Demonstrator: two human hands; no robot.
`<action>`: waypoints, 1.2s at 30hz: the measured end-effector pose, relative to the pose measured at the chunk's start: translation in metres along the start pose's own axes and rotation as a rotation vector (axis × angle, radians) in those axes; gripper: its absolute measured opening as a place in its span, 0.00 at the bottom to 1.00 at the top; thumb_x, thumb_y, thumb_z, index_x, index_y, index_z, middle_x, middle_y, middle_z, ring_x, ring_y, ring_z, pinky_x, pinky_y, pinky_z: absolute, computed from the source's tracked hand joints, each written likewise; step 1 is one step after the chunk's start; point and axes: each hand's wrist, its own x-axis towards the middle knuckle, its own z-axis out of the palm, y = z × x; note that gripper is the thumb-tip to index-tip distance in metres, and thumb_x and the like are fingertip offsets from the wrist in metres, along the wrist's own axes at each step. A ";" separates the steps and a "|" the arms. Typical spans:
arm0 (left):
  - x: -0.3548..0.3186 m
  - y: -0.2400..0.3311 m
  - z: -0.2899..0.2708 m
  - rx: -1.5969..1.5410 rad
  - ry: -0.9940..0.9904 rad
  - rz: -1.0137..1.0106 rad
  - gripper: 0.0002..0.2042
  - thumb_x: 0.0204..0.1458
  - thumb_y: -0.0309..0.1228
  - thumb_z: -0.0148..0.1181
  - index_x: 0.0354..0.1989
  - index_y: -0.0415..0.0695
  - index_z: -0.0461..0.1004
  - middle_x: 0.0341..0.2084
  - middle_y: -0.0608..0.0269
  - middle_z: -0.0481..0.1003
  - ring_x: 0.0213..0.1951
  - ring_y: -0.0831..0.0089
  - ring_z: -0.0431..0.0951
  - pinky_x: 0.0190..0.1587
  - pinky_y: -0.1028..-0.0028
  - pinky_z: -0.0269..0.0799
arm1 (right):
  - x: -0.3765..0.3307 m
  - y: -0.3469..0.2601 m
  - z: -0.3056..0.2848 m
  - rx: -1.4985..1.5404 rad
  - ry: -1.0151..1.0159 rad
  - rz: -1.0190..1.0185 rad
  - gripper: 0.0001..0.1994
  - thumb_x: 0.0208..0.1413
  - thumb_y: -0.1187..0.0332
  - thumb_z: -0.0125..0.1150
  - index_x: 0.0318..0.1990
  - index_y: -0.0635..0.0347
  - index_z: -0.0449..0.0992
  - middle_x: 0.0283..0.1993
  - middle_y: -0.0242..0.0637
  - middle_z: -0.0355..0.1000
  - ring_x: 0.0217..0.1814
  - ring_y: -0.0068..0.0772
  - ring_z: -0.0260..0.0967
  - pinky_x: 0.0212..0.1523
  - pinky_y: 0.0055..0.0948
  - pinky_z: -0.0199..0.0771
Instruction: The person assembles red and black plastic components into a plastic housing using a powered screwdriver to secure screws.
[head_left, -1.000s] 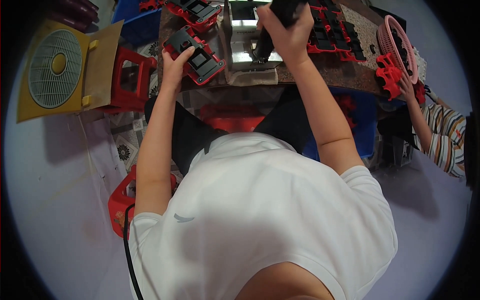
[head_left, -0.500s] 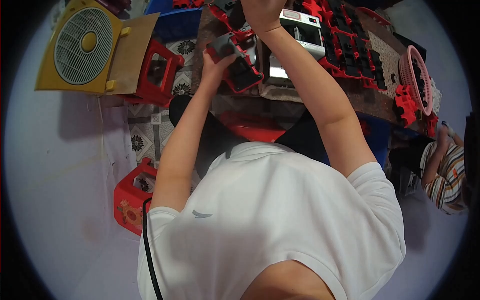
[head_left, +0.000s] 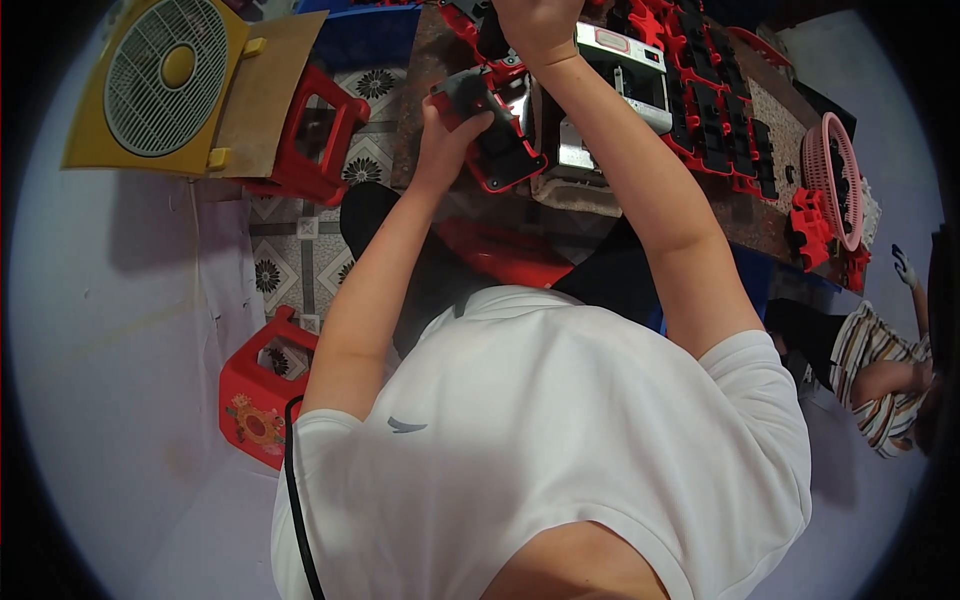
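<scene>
I look down past my white shirt (head_left: 560,440) to the counter (head_left: 760,215) at the far side. My left hand (head_left: 445,135) grips a red and black plastic part (head_left: 495,140), fingers (head_left: 465,120) curled on its left edge. My right hand (head_left: 535,25) is closed over something dark at the far edge; I cannot tell what. Just right sits a grey machine (head_left: 620,80), then rows of red parts (head_left: 715,110) and a pink basket (head_left: 835,175). Far left stand a yellow fan (head_left: 155,75) and a red stool (head_left: 310,135).
</scene>
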 end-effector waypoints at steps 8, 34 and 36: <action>0.000 -0.004 0.002 0.028 0.013 0.001 0.34 0.43 0.31 0.68 0.56 0.39 0.54 0.46 0.57 0.69 0.48 0.70 0.72 0.52 0.72 0.67 | -0.003 -0.012 -0.003 -0.155 -0.045 -0.054 0.15 0.52 0.63 0.66 0.39 0.61 0.67 0.28 0.28 0.70 0.27 0.20 0.67 0.28 0.21 0.66; -0.002 -0.005 0.002 0.093 0.035 -0.045 0.31 0.45 0.34 0.67 0.55 0.42 0.56 0.47 0.56 0.68 0.49 0.68 0.71 0.54 0.69 0.65 | -0.061 -0.068 -0.140 -0.061 -0.063 0.327 0.13 0.48 0.74 0.69 0.35 0.61 0.67 0.25 0.31 0.71 0.22 0.19 0.69 0.23 0.19 0.69; 0.000 -0.006 -0.004 0.110 0.056 -0.020 0.31 0.45 0.34 0.67 0.54 0.42 0.56 0.47 0.56 0.68 0.49 0.68 0.71 0.54 0.69 0.65 | -0.036 -0.079 -0.122 0.095 -0.044 0.398 0.14 0.54 0.61 0.65 0.35 0.60 0.66 0.22 0.32 0.67 0.20 0.22 0.67 0.21 0.26 0.67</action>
